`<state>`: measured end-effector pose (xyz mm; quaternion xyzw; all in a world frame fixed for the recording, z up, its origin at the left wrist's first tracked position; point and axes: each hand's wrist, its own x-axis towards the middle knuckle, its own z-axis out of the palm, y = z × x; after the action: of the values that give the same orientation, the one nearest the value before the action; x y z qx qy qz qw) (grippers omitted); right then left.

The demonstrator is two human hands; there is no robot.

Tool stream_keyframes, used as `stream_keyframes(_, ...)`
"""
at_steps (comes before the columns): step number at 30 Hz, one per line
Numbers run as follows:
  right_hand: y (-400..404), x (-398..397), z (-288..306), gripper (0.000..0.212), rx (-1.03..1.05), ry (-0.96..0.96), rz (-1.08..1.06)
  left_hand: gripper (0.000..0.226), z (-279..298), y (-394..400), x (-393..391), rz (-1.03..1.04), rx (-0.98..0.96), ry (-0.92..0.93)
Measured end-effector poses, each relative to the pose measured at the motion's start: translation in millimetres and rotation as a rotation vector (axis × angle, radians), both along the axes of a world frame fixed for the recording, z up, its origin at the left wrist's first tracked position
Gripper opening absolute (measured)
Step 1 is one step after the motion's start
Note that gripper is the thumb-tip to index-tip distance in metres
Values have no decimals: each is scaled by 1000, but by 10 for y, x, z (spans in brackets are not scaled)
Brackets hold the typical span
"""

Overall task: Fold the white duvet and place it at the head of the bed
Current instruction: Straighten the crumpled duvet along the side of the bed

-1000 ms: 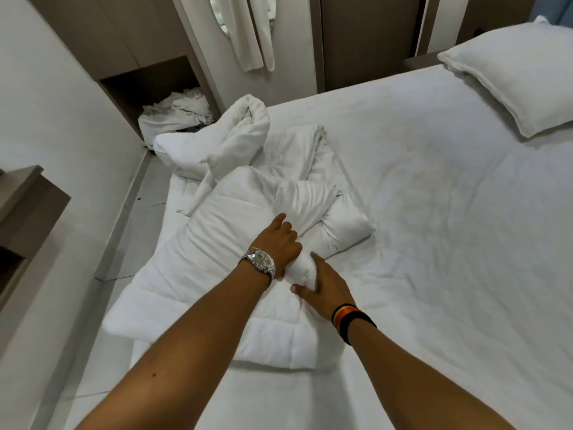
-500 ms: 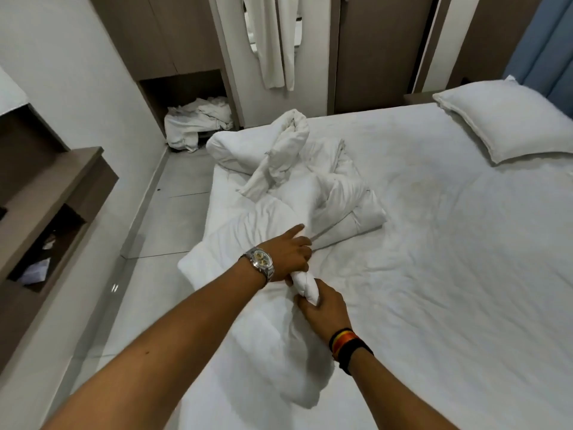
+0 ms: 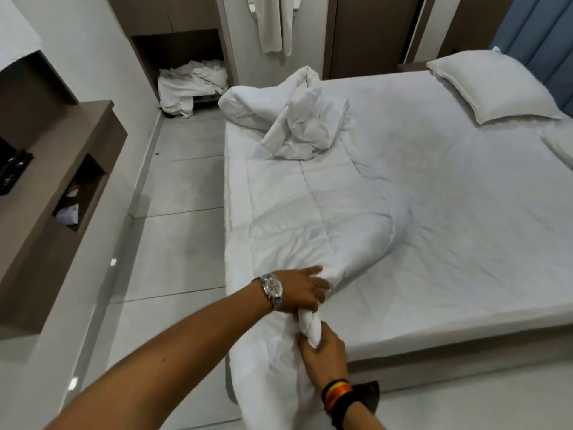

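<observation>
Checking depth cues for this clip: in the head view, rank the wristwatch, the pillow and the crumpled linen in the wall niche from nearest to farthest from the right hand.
From the right hand:
1. Wristwatch, on the left wrist just above.
2. Crumpled linen, in the niche far upper left.
3. Pillow, at the bed's far right end.

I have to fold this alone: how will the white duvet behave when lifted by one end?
Likely floppy: the duvet bunches into a rope where the left hand and right hand grip it. Probably bulky but light, given its puffy quilting. Its far end looks crumpled and may drag.
</observation>
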<state>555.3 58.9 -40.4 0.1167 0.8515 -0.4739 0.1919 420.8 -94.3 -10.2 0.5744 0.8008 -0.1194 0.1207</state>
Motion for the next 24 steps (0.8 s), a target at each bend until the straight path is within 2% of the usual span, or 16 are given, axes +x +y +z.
stream_keyframes(4, 144, 338, -183, 28, -50, -140, 34, 43, -406, 141, 308, -14, -32, -45)
stream_keyframes(8, 545, 216, -176, 56, -88, -146, 17, 106, -463, 239, 327, 163, 103, -68)
stream_keyframes(9, 679, 133, -161, 62, -89, -132, -17, 113, -426, 268, 292, 236, 109, -59)
stream_keyframes(10, 808, 23, -141, 65, -87, -109, -55, 113, -397, 296, 248, 323, 134, -69)
stream_keyframes(13, 1139, -485, -107, 62, -83, -7, -124, 87, -394, 429, 50, 573, 283, -134)
stream_keyframes(15, 1355, -960, -143, 62, -100, 47, -162, 82, -481, 643, -70, 714, 360, -127)
stream_keyframes(19, 1797, -1991, -316, 70, -81, 60, -198, 104, -671, 1350, -255, 999, 369, -150)
stream_keyframes(24, 2154, -2988, -610, 90, -83, 17, -124, 121, -1044, 2053, -699, 1362, 316, -30)
